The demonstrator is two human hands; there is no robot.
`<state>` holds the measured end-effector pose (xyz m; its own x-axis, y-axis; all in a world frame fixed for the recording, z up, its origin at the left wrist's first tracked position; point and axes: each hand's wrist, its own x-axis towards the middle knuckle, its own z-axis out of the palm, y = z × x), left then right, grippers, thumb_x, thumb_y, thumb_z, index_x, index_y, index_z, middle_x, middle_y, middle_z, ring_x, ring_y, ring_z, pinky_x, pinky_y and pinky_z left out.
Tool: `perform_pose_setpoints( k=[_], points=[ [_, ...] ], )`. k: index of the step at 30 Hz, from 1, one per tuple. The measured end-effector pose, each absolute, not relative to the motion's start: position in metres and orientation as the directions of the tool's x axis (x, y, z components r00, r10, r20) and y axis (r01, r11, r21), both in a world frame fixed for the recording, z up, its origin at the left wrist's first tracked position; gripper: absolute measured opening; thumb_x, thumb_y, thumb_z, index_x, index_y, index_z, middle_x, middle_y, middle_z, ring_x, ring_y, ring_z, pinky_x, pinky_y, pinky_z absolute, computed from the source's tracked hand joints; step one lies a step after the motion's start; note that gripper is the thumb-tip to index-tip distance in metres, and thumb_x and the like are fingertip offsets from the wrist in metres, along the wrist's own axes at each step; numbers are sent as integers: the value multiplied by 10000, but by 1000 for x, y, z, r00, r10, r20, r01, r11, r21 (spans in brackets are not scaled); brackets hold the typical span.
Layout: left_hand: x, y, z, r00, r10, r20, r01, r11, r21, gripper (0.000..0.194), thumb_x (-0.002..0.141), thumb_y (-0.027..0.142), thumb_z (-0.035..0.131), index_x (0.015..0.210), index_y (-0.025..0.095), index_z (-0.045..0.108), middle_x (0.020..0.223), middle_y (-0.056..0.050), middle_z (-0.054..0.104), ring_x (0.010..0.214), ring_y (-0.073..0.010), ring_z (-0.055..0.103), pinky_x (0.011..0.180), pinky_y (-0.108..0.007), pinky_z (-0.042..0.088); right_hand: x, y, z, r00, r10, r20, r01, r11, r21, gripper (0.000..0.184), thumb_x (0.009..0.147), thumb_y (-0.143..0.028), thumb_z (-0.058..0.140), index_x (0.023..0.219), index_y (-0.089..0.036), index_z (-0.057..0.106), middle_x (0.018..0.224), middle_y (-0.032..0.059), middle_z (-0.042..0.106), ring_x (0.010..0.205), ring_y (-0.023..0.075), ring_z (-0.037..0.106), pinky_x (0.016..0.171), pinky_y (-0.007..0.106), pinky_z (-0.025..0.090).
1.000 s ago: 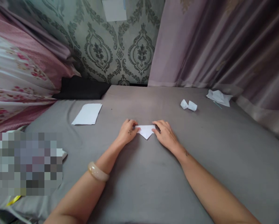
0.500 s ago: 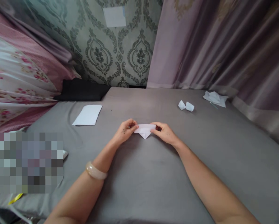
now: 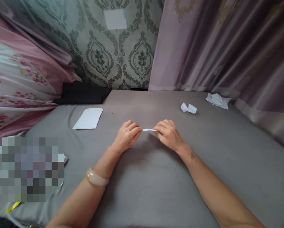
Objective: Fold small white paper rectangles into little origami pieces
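Observation:
A small folded white paper [image 3: 148, 129] is held just above the grey bedsheet [image 3: 156, 190], seen edge-on as a thin strip. My left hand [image 3: 127, 136] pinches its left end with curled fingers. My right hand [image 3: 168, 135] pinches its right end the same way. A pale bangle [image 3: 96, 178] sits on my left wrist. Both forearms reach in from the bottom of the view.
A flat white sheet of paper [image 3: 88, 118] lies at the left. Two small folded paper pieces [image 3: 188, 108] lie at the right, and crumpled paper [image 3: 217, 100] lies farther right by the curtain [image 3: 227, 47]. A dark cushion [image 3: 82, 92] and floral bedding [image 3: 18, 79] border the left.
The folded paper lay flat as a downward triangle under my fingertips. Both hands have lifted it and turned it edge-on, with fingers now curled in a pinch.

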<state>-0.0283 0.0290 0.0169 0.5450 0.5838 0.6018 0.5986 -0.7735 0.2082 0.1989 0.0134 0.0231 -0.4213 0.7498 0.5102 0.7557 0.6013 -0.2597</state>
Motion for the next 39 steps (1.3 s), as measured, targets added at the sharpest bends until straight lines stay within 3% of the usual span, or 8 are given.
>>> perform_pose_setpoints(
  k=[2, 4, 10, 18, 24, 28, 32, 39],
  points=[
    [-27, 27, 15, 628, 521, 578, 625, -780, 24, 190, 933, 220, 445, 914, 174, 629, 881, -70, 659, 798, -185, 494, 709, -326, 371, 197, 12, 20, -488, 687, 539, 781, 619, -82, 188, 889, -143, 491, 851, -189, 670, 862, 49, 659, 846, 186, 496, 807, 333, 328],
    [-24, 25, 13, 674, 515, 530, 642, -764, -73, 217, 941, 204, 411, 880, 166, 616, 860, -74, 643, 792, -194, 481, 691, -334, 348, 195, 10, 16, -534, 662, 525, 789, 613, 29, 216, 894, -123, 460, 842, -180, 661, 849, 58, 649, 834, 192, 481, 811, 337, 323],
    [-16, 19, 11, 766, 581, 274, 623, -776, -98, 280, 941, 191, 366, 775, 163, 589, 819, -92, 603, 805, -225, 462, 714, -360, 326, 190, 1, 10, -579, 739, 343, 803, 589, 86, 257, 891, -100, 422, 770, -183, 633, 817, 74, 613, 812, 208, 450, 788, 342, 313],
    [-19, 9, 11, 671, 716, 194, 712, -694, 100, 296, 950, 234, 358, 900, 166, 642, 885, -96, 628, 864, -230, 493, 732, -352, 351, 192, -8, 11, -488, 840, 239, 844, 524, -118, 250, 921, -144, 428, 909, -198, 672, 923, 72, 632, 860, 201, 503, 762, 334, 337],
    [-24, 18, 2, 494, 844, 210, 737, -535, 413, 224, 896, 295, 501, 831, 183, 683, 870, -80, 652, 837, -218, 505, 757, -330, 403, 200, 0, 5, -299, 937, 181, 796, 349, -494, 164, 878, -237, 548, 836, -234, 706, 919, 28, 640, 862, 169, 564, 764, 295, 401],
    [-25, 20, 1, 351, 927, 134, 734, -362, 575, 185, 834, 327, 589, 801, 188, 708, 860, -79, 652, 848, -226, 516, 782, -346, 412, 203, 6, 4, -174, 981, 86, 717, 186, -671, 150, 828, -306, 603, 768, -237, 722, 910, 17, 643, 770, 144, 586, 713, 282, 425],
    [-24, 20, 2, 271, 961, 56, 734, -243, 635, 200, 824, 343, 585, 787, 195, 714, 880, -77, 650, 881, -232, 540, 841, -383, 392, 206, 11, 3, -156, 987, 30, 658, 126, -743, 180, 813, -338, 597, 768, -229, 734, 916, 34, 637, 762, 146, 593, 733, 296, 434],
    [-23, 22, 3, 250, 968, 31, 738, -211, 641, 227, 835, 316, 550, 732, 175, 695, 832, -80, 644, 882, -232, 534, 876, -413, 366, 205, 16, 0, -115, 993, 9, 655, 82, -751, 213, 792, -348, 598, 683, -199, 704, 936, 55, 618, 762, 153, 586, 736, 310, 441]
  ],
)
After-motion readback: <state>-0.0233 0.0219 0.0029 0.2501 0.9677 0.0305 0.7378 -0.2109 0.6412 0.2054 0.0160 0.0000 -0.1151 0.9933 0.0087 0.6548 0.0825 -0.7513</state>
